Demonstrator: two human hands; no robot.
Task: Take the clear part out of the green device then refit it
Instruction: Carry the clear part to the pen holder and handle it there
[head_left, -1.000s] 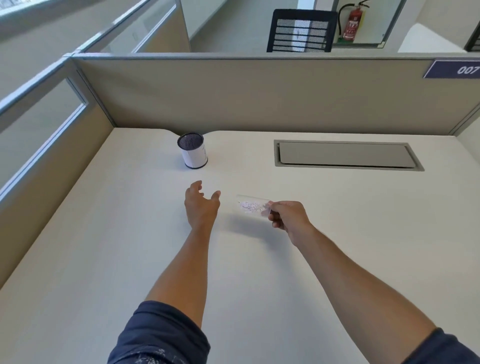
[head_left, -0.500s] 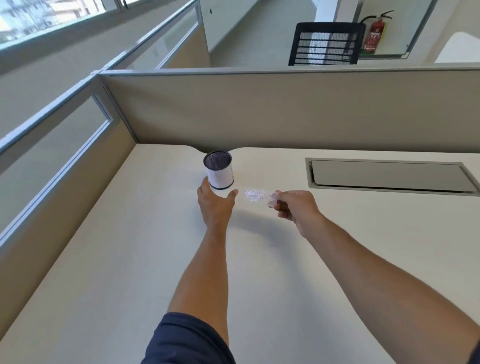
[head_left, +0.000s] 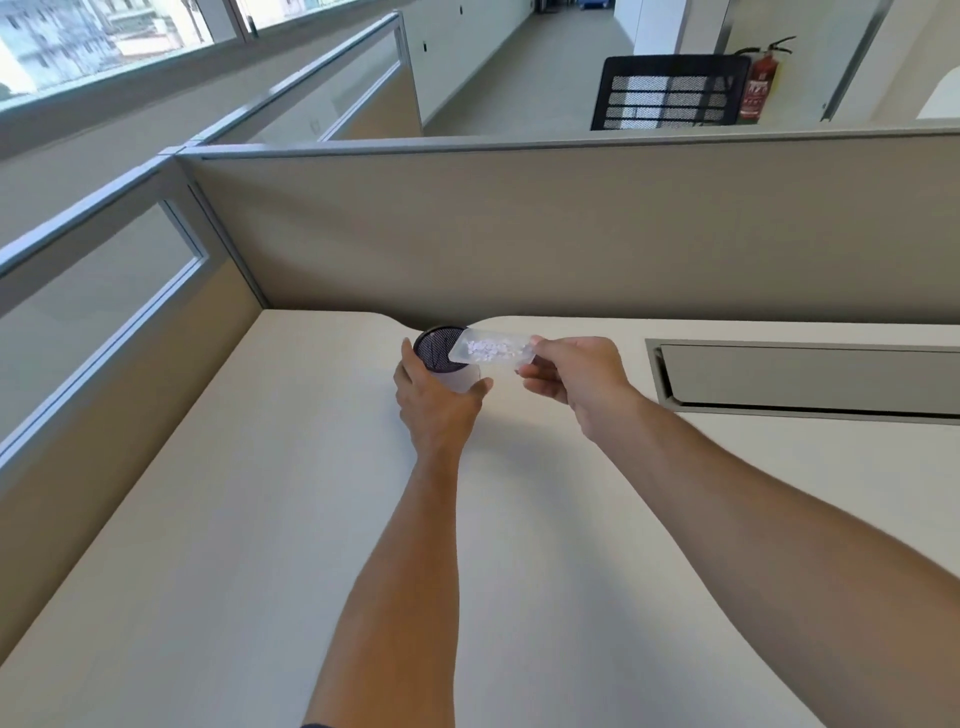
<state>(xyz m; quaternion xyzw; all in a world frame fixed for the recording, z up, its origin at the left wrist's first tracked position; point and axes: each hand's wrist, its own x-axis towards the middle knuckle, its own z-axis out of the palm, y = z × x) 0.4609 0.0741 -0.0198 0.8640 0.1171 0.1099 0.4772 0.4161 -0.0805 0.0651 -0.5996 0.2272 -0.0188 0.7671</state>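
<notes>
Beige desk (head_left: 260, 519), cubicle partitions behind. Left hand (head_left: 434, 400) wraps around mesh-topped cup (head_left: 441, 349) standing on desk. Right hand (head_left: 576, 379) pinches clear tray (head_left: 493, 351) (white bits inside) by one end, far end tilted over cup rim.

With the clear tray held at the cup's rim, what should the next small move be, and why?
Probably tip the clear tray a little further, so the white bits slide into the cup. Its low end already overlaps the cup's rim, the right hand pinches the far end, and the left hand steadies the cup.
</notes>
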